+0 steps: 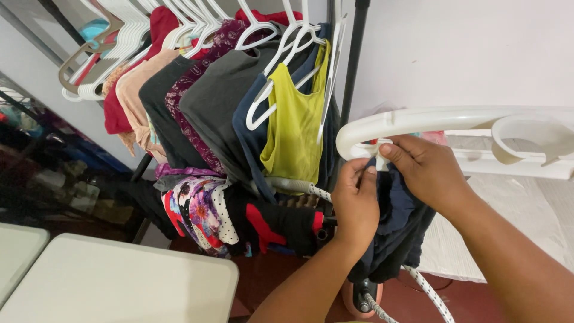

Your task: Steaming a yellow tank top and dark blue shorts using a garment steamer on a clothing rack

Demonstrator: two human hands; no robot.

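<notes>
Dark navy garment (397, 230) hangs bunched from the near end of a large white plastic hanger (418, 122), right of the picture's middle and in front of the clothes rack. At far left, low down, the corners of two pale tabletops (119, 281) show. Above them a dark metal rack (354, 66) carries a row of clothes on white hangers (263, 27): a red piece (116, 107), a peach one (136, 96), a black top (164, 113), a maroon patterned one (197, 101), a grey top (218, 101), a navy one (248, 143) and, nearest the rack's upright post, a yellow-green tank top (293, 131). Flowered and polka-dot cloth (203, 212) lies heaped under the row. The left hand (356, 203) comes up from below, fingers curled shut on the garment's upper edge just beneath the hanger's curved end. The right hand (427, 170), beside it and touching the same fabric, pinches the cloth against the hanger with thumb and fingertips. A braided white hose (427, 290) trails down to the red floor (275, 275) below the garment.
</notes>
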